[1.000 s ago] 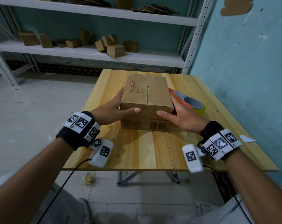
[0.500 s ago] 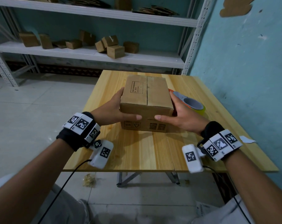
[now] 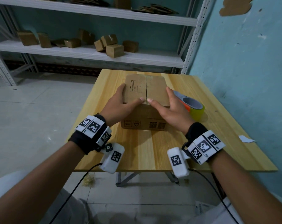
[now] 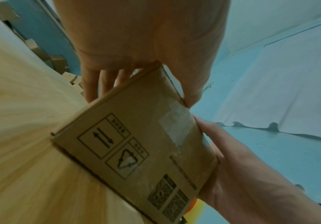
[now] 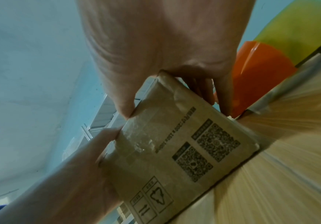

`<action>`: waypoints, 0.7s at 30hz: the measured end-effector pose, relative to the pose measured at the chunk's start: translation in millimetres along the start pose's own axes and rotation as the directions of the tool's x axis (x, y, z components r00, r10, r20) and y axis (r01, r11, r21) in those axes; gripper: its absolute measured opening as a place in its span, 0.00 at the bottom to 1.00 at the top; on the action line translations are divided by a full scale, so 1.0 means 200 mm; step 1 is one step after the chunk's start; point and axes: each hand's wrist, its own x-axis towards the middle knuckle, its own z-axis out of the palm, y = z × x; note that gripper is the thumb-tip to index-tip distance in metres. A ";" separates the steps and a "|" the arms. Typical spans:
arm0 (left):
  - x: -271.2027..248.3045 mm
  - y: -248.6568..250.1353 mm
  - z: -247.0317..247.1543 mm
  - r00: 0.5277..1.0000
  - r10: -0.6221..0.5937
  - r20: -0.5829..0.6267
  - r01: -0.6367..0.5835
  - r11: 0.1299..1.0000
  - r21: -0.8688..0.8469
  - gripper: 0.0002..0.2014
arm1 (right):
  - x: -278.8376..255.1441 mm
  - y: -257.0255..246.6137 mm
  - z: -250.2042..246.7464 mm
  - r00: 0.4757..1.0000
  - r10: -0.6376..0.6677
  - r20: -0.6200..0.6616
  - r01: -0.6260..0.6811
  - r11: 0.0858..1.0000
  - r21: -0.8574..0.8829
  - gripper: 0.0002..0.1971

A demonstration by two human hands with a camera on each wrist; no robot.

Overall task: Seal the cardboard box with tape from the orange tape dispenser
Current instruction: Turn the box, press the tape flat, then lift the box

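A brown cardboard box (image 3: 154, 88) stands on the wooden table (image 3: 145, 151), its top flaps closed with a bare seam down the middle. My left hand (image 3: 119, 102) clasps the box's left near corner and my right hand (image 3: 169, 109) the right near corner. Fingers run along the sides, and both thumbs lie on the top near edge, tips almost meeting at the seam. The wrist views show the printed front face of the box (image 4: 136, 151) (image 5: 184, 151). The orange tape dispenser (image 3: 192, 105) (image 5: 257, 68), with its yellowish roll, lies just right of the box behind my right hand.
A white scrap of paper (image 3: 246, 139) lies near the table's right edge. The blue wall (image 3: 250, 78) runs close along the right. Metal shelves with several small cardboard boxes (image 3: 111, 46) stand behind the table. Bare wood stretches between the box and the table's near edge.
Both thumbs have slid from the box's front face up onto the top edge and toward the seam. The box and dispenser have stayed in place.
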 end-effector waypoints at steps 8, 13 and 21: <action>-0.01 0.01 -0.01 0.999 -0.022 0.029 0.023 0.999 -0.032 0.39 | 0.01 0.04 -0.01 0.997 0.057 0.049 -0.060 0.996 0.067 0.38; 0.00 -0.01 -0.03 0.996 -0.031 0.079 0.039 0.995 -0.095 0.36 | 0.00 0.03 -0.06 0.985 0.131 0.110 -0.150 0.973 0.178 0.37; 0.00 -0.04 -0.01 0.995 -0.074 0.069 0.089 0.962 -0.258 0.34 | 0.02 0.09 -0.02 0.988 0.141 0.062 -0.154 0.903 0.402 0.39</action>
